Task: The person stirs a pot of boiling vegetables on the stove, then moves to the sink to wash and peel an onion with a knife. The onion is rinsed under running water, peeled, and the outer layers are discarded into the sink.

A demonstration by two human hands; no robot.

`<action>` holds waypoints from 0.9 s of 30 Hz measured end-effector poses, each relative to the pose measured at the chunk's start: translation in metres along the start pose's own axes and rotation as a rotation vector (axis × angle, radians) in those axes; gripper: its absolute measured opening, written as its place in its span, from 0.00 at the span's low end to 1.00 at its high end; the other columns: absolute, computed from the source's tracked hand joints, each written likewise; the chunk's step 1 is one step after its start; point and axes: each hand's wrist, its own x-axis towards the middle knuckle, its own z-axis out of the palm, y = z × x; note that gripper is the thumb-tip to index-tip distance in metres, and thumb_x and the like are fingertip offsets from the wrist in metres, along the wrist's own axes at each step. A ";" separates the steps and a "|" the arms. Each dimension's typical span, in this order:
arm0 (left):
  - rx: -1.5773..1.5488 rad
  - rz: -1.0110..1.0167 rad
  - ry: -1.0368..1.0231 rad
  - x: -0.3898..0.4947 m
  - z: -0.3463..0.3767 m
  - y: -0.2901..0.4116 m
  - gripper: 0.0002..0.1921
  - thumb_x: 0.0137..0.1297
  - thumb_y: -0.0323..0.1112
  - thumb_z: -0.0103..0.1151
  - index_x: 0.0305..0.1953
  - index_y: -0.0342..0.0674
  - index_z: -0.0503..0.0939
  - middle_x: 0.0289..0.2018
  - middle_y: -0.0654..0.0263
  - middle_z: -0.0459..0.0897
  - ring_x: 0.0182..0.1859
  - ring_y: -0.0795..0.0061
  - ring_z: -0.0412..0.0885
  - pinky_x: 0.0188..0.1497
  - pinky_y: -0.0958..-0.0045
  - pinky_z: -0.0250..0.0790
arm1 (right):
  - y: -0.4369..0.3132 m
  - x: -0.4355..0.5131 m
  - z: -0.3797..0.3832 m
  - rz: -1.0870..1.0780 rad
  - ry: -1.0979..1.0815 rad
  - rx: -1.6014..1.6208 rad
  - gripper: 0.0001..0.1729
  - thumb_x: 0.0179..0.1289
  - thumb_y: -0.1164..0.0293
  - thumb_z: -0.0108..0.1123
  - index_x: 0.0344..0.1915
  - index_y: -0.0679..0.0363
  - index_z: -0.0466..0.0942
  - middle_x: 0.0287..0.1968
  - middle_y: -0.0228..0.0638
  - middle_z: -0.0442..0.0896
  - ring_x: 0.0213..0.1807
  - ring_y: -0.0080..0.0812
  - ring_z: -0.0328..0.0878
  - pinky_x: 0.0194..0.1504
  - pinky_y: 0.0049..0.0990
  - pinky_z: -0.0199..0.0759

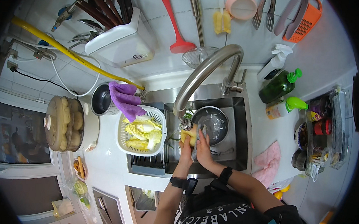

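Both hands are over the steel sink (240, 133), just below the spout of the curved faucet (207, 71). My left hand (185, 149) holds a yellowish, rounded piece of food (190, 135), perhaps a peeled vegetable, with its fingers on the near side. My right hand (202, 147) presses a grey cloth (194, 155) against the right side of that piece. Behind my right hand a dark metal bowl (217, 125) with some water stands in the sink. Green scraps lie on the sink floor, partly hidden by my left hand and the faucet head.
A white basket (164, 133) of yellow cabbage leaves (144, 134) sits on the rack at the left, with a purple cloth (123, 98) over its back edge. A pink cloth (269, 165), a green pump bottle (276, 86) and spray bottles stand or lie at the right. A steamer (65, 123) is far left.
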 end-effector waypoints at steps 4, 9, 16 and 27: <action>0.156 0.005 0.052 -0.006 0.005 -0.005 0.25 0.71 0.45 0.47 0.63 0.44 0.53 0.58 0.61 0.67 0.58 0.69 0.70 0.58 0.68 0.65 | -0.005 0.009 -0.007 -0.305 -0.049 -0.196 0.24 0.59 0.80 0.53 0.57 0.57 0.72 0.68 0.53 0.52 0.66 0.58 0.54 0.65 0.46 0.52; 0.318 0.105 0.005 -0.017 0.005 0.013 0.24 0.69 0.42 0.46 0.61 0.48 0.52 0.53 0.65 0.68 0.54 0.71 0.69 0.53 0.66 0.66 | -0.005 0.025 -0.017 -0.401 -0.176 -0.295 0.22 0.61 0.76 0.53 0.57 0.55 0.72 0.67 0.51 0.55 0.64 0.61 0.55 0.65 0.49 0.51; 0.493 0.053 -0.102 -0.019 -0.007 0.030 0.27 0.63 0.34 0.54 0.60 0.48 0.53 0.50 0.61 0.68 0.48 0.73 0.72 0.42 0.67 0.72 | -0.015 0.054 -0.016 -0.348 -0.305 -0.318 0.16 0.63 0.70 0.49 0.51 0.58 0.72 0.52 0.50 0.72 0.55 0.54 0.67 0.55 0.43 0.64; 1.114 0.906 -0.282 -0.031 -0.007 0.031 0.33 0.53 0.24 0.62 0.61 0.37 0.60 0.59 0.51 0.63 0.63 0.54 0.63 0.64 0.62 0.57 | 0.030 0.092 -0.014 0.397 -0.462 0.356 0.15 0.64 0.65 0.48 0.40 0.64 0.77 0.34 0.34 0.80 0.37 0.25 0.76 0.40 0.26 0.70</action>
